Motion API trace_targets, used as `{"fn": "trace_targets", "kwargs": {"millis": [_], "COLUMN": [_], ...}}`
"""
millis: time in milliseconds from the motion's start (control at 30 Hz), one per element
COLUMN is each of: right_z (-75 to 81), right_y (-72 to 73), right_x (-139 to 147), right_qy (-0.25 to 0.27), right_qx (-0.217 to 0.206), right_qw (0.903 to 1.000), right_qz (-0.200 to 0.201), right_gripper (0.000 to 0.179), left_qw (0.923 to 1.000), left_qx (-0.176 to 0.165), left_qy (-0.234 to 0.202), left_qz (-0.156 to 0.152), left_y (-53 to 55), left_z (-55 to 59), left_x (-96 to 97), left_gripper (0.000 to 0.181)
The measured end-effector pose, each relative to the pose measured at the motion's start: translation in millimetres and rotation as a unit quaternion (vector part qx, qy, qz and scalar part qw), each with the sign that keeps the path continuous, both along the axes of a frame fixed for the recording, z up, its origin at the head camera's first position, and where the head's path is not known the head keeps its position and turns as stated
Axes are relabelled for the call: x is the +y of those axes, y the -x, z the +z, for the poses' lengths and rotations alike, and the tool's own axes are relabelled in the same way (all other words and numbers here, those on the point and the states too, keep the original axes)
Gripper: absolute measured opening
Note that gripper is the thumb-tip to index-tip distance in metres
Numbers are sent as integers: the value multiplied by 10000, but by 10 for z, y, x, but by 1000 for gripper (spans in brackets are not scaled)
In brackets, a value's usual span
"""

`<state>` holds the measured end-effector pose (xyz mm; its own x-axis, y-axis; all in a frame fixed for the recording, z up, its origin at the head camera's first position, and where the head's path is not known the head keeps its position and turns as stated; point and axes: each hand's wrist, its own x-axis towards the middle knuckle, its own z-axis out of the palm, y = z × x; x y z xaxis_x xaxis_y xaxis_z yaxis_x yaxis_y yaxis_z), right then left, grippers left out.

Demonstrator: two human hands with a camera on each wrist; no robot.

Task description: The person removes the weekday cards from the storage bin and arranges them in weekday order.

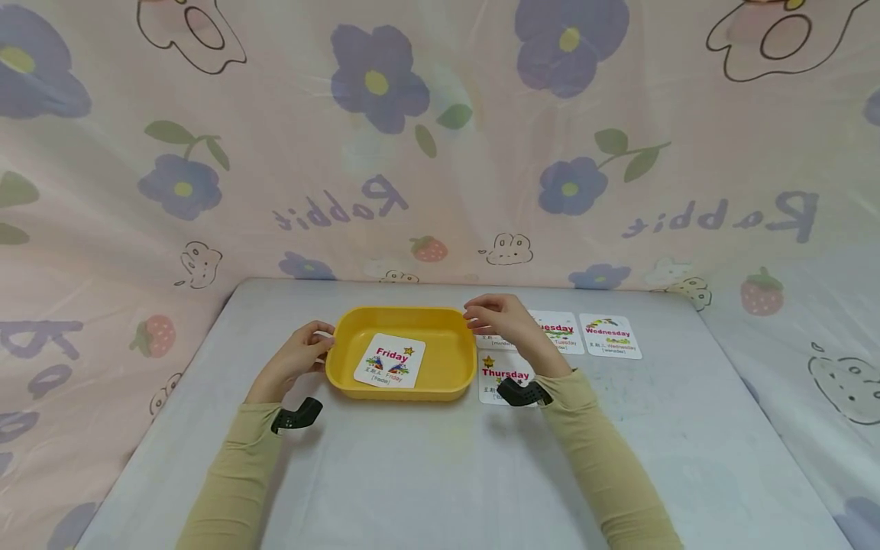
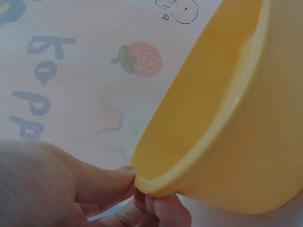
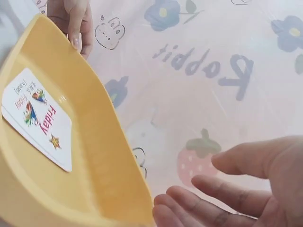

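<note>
A yellow tray [image 1: 399, 395] lies on the table with a white "Friday" card [image 1: 392, 361] inside, toward its left half. In the left wrist view, the left hand [image 2: 52, 184] pinches the rim of the tray at its left end, thumb above and fingers beneath. My right hand [image 1: 512, 325] is by the tray's right rim, above some cards. Its fingers are loosely extended and hold nothing in the right wrist view; whether a fingertip touches the rim I cannot tell. The Friday card looks thick-edged there, possibly a stack.
Right of the tray lie a "Thursday" card [image 1: 489, 382], a "Tuesday" card [image 1: 567, 336], a "Wednesday" card [image 1: 610, 337] and another card [image 1: 493, 343] mostly hidden by the right hand. A patterned curtain [image 1: 467, 176] hangs behind the white table [image 1: 412, 473].
</note>
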<state>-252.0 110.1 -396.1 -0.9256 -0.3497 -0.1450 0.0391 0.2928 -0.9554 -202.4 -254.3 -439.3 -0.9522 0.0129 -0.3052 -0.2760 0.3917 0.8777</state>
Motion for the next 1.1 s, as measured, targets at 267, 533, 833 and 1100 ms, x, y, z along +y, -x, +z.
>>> {"fn": "trace_targets", "kwargs": {"millis": [267,533,833,1100], "right_z": [-49,-138,-210,-283], "right_y": [-7,20,66,124], "right_x": [-244,-451,-691,-780], "right_qy": [103,12,-594,-1105], "right_qx": [-176,-524,-580,-701], "right_qw": [9997,9986,9964,9904], "right_qz": [107,77,182,437], "right_gripper": [35,37,34,37], "left_qw": [10000,10000,10000,9999], "left_qx": [-47,-78,-20,-100], "left_qy": [-1,-30,-24,-36], "left_qz": [22,34,14,40], "left_y": [4,-2,-7,6], "left_z": [10,-1,-4,5], "left_x": [-1,-3,-13,-3], "left_gripper": [30,30,29,29]}}
